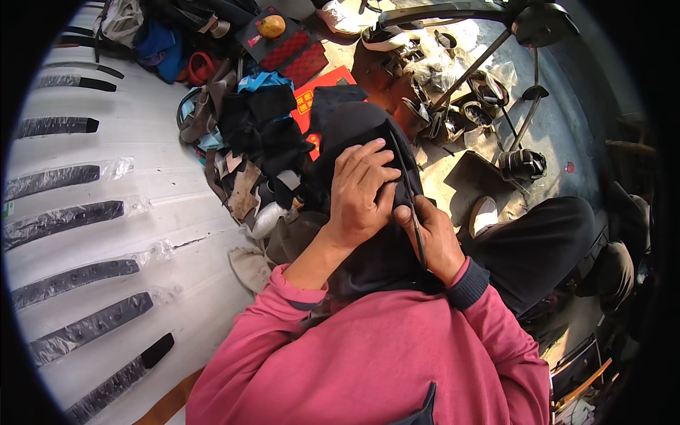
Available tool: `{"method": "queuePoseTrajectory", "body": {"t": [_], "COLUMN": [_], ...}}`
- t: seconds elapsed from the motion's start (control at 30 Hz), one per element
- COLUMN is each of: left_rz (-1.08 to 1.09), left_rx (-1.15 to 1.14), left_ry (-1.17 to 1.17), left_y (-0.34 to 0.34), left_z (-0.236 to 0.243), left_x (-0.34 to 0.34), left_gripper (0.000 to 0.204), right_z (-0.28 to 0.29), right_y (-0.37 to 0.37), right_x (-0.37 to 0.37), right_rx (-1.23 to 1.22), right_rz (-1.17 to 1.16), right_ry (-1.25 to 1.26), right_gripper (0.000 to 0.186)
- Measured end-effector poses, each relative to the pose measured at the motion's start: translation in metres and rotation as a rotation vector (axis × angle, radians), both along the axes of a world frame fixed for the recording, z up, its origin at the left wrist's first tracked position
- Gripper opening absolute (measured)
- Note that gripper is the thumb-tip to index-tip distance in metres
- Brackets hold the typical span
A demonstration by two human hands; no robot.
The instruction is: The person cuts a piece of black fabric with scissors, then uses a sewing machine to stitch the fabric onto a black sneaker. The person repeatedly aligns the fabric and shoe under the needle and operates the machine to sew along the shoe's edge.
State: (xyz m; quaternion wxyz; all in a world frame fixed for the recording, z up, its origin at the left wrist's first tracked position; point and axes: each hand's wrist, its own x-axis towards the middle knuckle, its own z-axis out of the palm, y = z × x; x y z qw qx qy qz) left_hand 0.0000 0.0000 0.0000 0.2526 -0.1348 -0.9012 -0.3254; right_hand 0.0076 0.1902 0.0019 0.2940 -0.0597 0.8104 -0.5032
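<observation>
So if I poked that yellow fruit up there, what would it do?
The fruit would probably roll, because it looks round and nothing seems to grip it. It might feel a bit slippery, since its skin looks fairly smooth. It's too small here to tell if it's soft.

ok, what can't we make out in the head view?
- Left hand: palm side and what it presses on, hidden by the hand's own back.
- Right hand: lower fingers, tucked under the hand.
- Black strip: whether it's joined to the cloth below, dark on dark.
- Plastic-wrapped black straps: some far ends, cut by the dark fisheye rim.
- Clear plastic on the floor: contents, too small.
</observation>
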Motion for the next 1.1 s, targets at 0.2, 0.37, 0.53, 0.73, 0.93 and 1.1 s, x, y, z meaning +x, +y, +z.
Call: {"method": "queuePoseTrajectory", "body": {"t": [0.2,0.37,0.53,0.73,0.93,1.1], "left_rz": [-0.011,-0.007,-0.027,-0.031,-0.034,-0.033], "left_rx": [-0.009,0.011,0.018,0.014,0.023,0.026], "left_ry": [0.025,0.011,0.014,0.017,0.025,0.019], "left_y": [-0.001,0.000,0.000,-0.001,-0.001,-0.002], "left_z": [-0.001,0.000,0.001,-0.001,-0.002,-0.003], "left_x": [-0.003,0.001,0.001,0.001,0.001,0.001], "left_gripper": [0.022,0.023,0.023,0.022,0.023,0.023], "right_z": [-0.001,-0.001,-0.001,-0.007,-0.014,-0.014], "right_y": [-0.008,-0.009,-0.008,-0.008,-0.014,-0.013], "right_x": [-0.010,-0.007,-0.005,-0.011,-0.021,-0.022], "right_rx": [-0.001,-0.018,-0.013,-0.033,-0.085,-0.121], "right_rz": [-0.031,-0.041,-0.049,-0.044,-0.059,-0.069], "right_ry": [0.037,0.043,0.085,0.071,0.068,0.050], "right_gripper": [0.076,0.076,0.074,0.074,0.074,0.071]}}
